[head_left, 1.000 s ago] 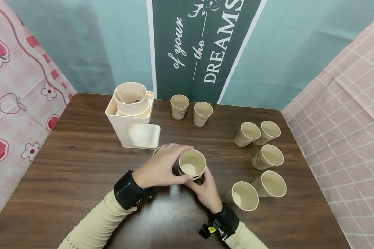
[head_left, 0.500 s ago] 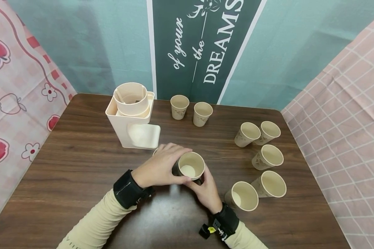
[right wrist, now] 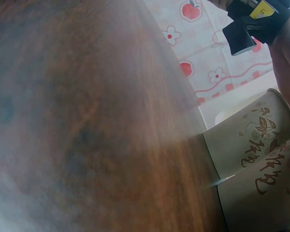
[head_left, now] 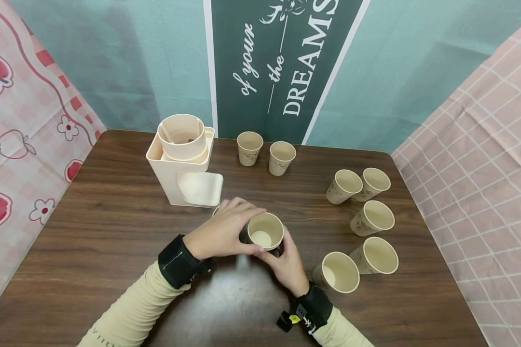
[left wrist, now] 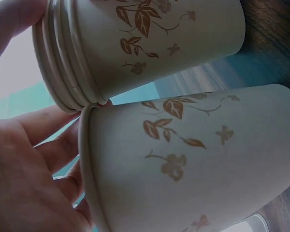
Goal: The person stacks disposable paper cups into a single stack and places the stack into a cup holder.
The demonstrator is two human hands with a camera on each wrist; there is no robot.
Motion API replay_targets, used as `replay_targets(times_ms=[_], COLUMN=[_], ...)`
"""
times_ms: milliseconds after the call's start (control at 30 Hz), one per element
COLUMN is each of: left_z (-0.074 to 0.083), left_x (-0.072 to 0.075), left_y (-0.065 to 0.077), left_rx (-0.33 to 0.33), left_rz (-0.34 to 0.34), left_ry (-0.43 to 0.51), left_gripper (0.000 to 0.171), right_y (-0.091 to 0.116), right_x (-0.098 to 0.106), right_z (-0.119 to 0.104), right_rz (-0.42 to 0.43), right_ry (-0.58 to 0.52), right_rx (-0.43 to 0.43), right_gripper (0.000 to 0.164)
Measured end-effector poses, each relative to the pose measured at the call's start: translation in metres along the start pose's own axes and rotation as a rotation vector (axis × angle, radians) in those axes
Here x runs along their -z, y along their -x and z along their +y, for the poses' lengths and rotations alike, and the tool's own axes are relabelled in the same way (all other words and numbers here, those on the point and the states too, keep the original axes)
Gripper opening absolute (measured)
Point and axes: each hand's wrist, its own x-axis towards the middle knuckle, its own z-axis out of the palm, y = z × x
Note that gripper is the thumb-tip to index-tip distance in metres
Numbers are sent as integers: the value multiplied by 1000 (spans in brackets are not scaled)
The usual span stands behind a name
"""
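A stack of nested beige paper cups (head_left: 265,235) stands upright at the middle of the table. My left hand (head_left: 223,232) grips it near the rim from the left, thumb in front. From the right, my right hand (head_left: 289,264) holds the same stack, with its thumb at the front. In the left wrist view several rims show on the stack (left wrist: 174,38), and a separate paper cup (left wrist: 198,159) with brown leaf print stands close beside it, by the left fingers. That cup is mostly hidden under my left hand in the head view.
A cream cup dispenser (head_left: 173,178) with a round tube stands at the back left. Two paper cups, one a back cup (head_left: 249,149), are near the rear edge. Several more cups, among them a near cup (head_left: 336,272), stand along the right.
The top cup of the stack has sunk slightly, and the rims that showed below it at the front are now out of sight. Both hands stay almost in place.
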Motion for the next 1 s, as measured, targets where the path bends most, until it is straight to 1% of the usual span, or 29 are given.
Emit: replay_targets(times_ms=[167,333,667,833,933,1000], left_z=[0,0,-2,-3,-5,-7], left_x=[1,2,4,5,7,10], left_y=[0,-1,-2,-2,-1,1], left_rx=[4,-8,6,-10,-4,8], left_rz=[-13,-18,-62,-36,5,46], left_ry=[-2,-3,20,46,88,118], left_gripper=[79,80,82,90,92,88], right_y=[0,0,0,0,-1,-1], right_x=[0,0,0,0,0,0], right_z=[-6,-6,-4,-3,-3,-3], right_rz=[-5,-5,-7,-5,-1,1], right_ry=[-14,-22,-20,-9,-13,-20], right_rx=[-13,-12,-20,-3,10,13], right_gripper=[74,74,75,74,74,75])
